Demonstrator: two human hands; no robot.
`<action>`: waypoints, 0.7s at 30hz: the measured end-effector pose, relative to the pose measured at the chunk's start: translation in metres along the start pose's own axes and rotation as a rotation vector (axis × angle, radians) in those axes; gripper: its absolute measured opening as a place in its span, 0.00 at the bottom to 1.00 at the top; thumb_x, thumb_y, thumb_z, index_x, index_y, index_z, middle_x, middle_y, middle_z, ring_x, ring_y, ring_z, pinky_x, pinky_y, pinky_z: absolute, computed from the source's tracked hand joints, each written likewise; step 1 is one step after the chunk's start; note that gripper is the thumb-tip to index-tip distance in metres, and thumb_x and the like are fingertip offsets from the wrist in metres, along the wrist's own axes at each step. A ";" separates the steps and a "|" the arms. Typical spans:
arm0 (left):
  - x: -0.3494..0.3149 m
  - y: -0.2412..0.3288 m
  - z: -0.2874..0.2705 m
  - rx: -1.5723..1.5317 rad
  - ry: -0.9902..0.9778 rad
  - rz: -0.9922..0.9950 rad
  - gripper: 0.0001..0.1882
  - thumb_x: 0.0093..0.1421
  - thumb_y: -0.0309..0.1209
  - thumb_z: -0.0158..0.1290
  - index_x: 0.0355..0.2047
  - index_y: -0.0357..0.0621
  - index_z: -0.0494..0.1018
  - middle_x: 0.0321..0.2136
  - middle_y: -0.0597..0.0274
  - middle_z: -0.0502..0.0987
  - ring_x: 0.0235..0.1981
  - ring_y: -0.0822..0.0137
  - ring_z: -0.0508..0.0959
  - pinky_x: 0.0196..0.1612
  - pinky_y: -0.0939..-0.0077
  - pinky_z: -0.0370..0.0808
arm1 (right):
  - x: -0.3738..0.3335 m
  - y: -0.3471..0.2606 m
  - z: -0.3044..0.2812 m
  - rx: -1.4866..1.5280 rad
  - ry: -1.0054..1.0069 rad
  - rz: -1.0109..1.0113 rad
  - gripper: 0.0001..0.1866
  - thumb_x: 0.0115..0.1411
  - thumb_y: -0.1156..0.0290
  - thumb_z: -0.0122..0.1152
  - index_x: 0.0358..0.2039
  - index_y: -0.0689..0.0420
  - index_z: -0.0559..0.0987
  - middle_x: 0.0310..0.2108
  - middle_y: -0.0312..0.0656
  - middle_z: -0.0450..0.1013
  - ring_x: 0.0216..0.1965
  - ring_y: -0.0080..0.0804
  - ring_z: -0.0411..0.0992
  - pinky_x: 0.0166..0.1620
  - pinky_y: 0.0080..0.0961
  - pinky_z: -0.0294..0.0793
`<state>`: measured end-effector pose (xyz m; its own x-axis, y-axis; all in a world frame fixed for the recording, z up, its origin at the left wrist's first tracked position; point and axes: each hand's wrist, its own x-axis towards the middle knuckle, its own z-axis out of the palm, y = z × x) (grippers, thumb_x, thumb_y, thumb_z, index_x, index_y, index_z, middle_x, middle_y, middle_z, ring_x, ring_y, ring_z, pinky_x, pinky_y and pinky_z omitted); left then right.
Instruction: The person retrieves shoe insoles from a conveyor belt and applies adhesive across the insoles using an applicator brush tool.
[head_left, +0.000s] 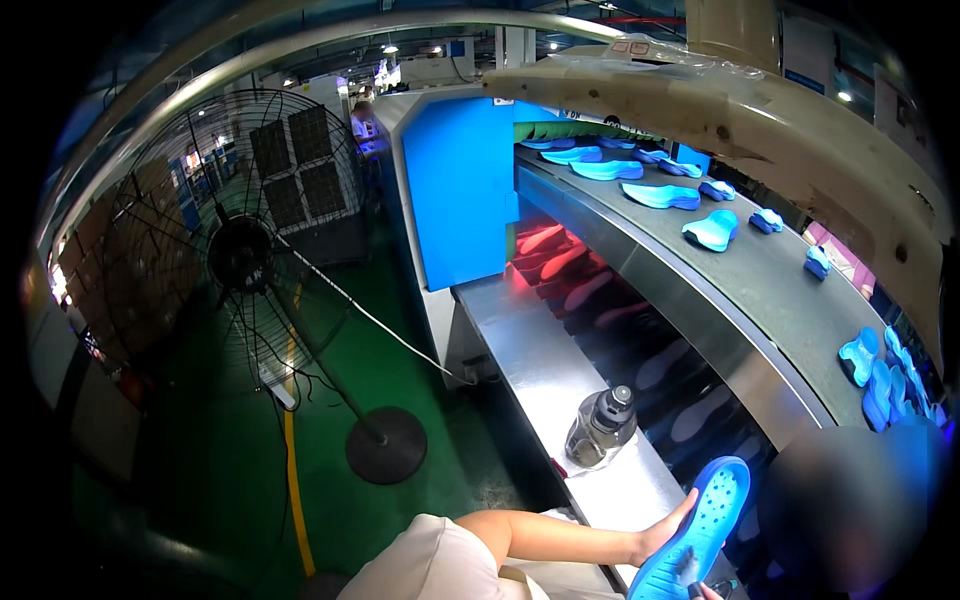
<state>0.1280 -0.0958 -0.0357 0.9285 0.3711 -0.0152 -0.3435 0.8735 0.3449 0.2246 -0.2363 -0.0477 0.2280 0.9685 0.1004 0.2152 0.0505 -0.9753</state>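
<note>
My left hand (664, 532) is closed round the edge of a blue shoe sole (717, 508), which stands tilted over the metal ledge. Its hollow side shows, dotted with small holes toward the far end. At the bottom edge of the picture, only fingertips of my right hand (711, 594) appear. They grip a small dark brush (697, 588), whose pale grey tip touches the sole's inside near the heel. Most of that hand is cut off by the frame.
A dark, clear bottle (602, 428) stands on the metal ledge (530, 350). Beyond it, a conveyor belt (745, 270) carries several blue soles (712, 230), with more piled at right. Red-lit soles (560, 255) lie lower. A floor fan (240, 255) stands left; a blurred person is close right.
</note>
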 end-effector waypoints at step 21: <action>-0.007 0.007 0.029 0.183 0.000 0.188 0.44 0.48 0.70 0.33 0.46 0.42 0.65 0.35 0.58 0.72 0.36 0.66 0.72 0.41 0.71 0.71 | 0.027 -0.010 0.019 -0.012 -0.028 -0.076 0.16 0.48 0.74 0.57 0.40 0.63 0.70 0.40 0.50 0.65 0.42 0.37 0.64 0.48 0.27 0.63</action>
<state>0.1228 -0.1018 -0.0056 0.8506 0.5217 0.0653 -0.4789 0.7174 0.5060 0.2100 -0.2063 -0.0389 0.1838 0.9685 0.1679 0.2421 0.1209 -0.9627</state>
